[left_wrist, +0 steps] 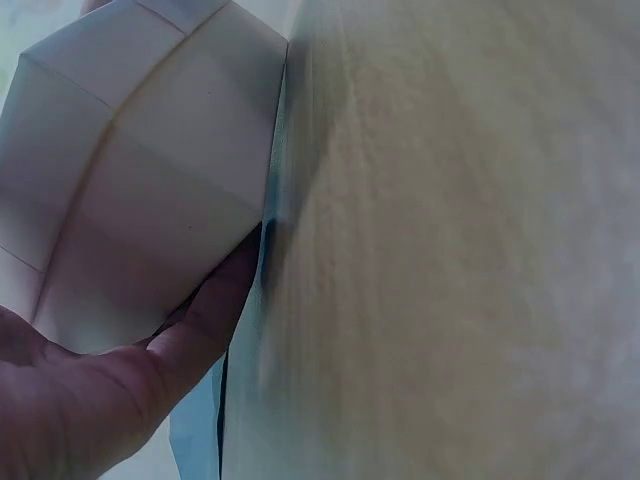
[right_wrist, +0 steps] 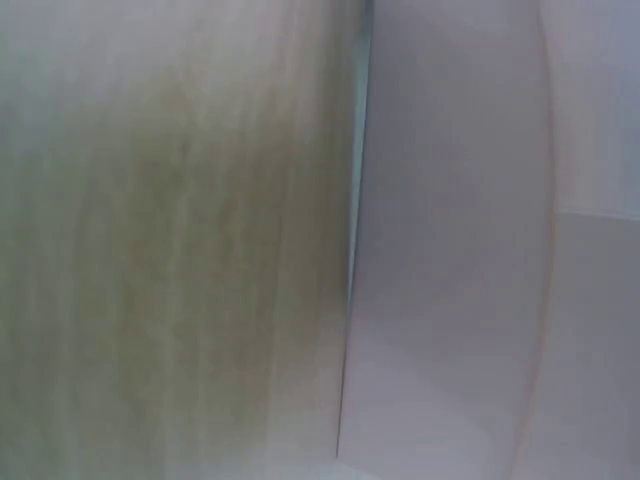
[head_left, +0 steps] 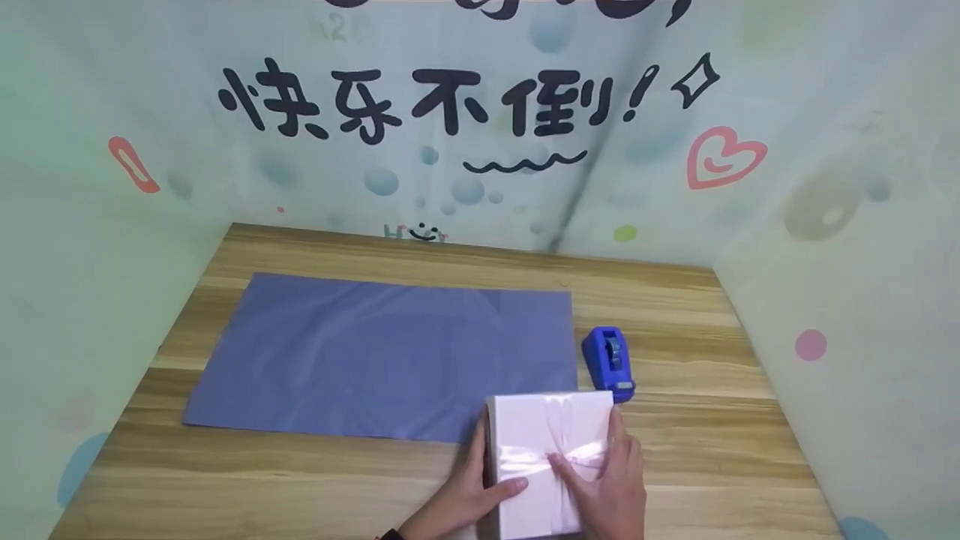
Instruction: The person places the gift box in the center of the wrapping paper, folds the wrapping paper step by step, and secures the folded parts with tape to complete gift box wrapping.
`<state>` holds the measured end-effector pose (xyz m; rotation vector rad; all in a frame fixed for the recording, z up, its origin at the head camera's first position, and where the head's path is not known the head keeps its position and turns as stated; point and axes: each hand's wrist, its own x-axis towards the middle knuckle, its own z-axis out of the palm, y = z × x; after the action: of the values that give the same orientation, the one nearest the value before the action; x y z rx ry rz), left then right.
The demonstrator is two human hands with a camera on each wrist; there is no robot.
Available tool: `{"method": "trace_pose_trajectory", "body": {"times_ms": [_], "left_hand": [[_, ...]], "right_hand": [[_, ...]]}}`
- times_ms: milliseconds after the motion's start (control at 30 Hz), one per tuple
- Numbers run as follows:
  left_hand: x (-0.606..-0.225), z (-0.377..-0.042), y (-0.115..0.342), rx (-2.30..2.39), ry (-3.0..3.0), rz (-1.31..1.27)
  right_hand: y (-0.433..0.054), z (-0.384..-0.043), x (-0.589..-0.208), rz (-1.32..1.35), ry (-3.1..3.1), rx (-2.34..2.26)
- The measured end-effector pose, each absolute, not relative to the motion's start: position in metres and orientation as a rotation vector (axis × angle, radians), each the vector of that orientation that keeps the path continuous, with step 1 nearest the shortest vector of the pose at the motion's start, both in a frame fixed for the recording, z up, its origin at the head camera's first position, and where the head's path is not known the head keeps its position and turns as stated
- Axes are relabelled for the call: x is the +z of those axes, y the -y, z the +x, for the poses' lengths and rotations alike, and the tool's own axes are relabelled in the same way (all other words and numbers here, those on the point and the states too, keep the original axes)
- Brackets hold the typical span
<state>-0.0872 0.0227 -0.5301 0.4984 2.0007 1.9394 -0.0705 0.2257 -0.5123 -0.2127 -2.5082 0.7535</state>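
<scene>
A white gift box point(head_left: 521, 421) with a shiny white ribbon point(head_left: 559, 420) crossed over its lid is near the table's front edge. My left hand point(head_left: 474, 491) grips its left side, thumb on the lid. On the right side, my right hand point(head_left: 616, 484) holds the box too, its thumb over the ribbon's crossing. In the left wrist view the fingers point(left_wrist: 215, 310) reach to the box's lower edge, by the table. The right wrist view has the box's side point(right_wrist: 450, 250) close up, but the right hand is out of it.
A sheet of blue-purple wrapping paper point(head_left: 375, 352) lies flat behind and left of the box, the box overlapping its near right corner. A blue tape dispenser point(head_left: 609, 356) stands right of the sheet, just beyond the box. Printed cloth walls point(head_left: 450, 195) bound the wooden table point(head_left: 300, 480).
</scene>
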Motion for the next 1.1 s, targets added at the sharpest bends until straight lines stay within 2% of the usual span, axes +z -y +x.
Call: {"method": "trace_pose_trajectory", "body": {"times_ms": [300, 467, 667, 867, 1100], "left_hand": [[-0.522, -0.09, -0.015, 2.025, -1.951, 0.51], [-0.515, -0.102, 0.005, 2.075, -1.986, 0.422], [-0.506, -0.136, 0.047, 2.132, -1.965, 0.119], [-0.498, -0.17, 0.09, 2.182, -1.914, -0.26], [-0.5, -0.209, 0.127, 2.155, -1.893, -0.412]], "right_hand": [[-0.225, -0.067, -0.509, -0.165, 2.533, 0.972], [-0.232, -0.06, -0.506, -0.188, 2.557, 1.181], [-0.249, -0.048, -0.522, -0.243, 2.523, 1.259], [-0.28, -0.041, -0.572, -0.44, 2.538, 1.22], [-0.294, -0.037, -0.587, -0.572, 2.552, 1.196]]}}
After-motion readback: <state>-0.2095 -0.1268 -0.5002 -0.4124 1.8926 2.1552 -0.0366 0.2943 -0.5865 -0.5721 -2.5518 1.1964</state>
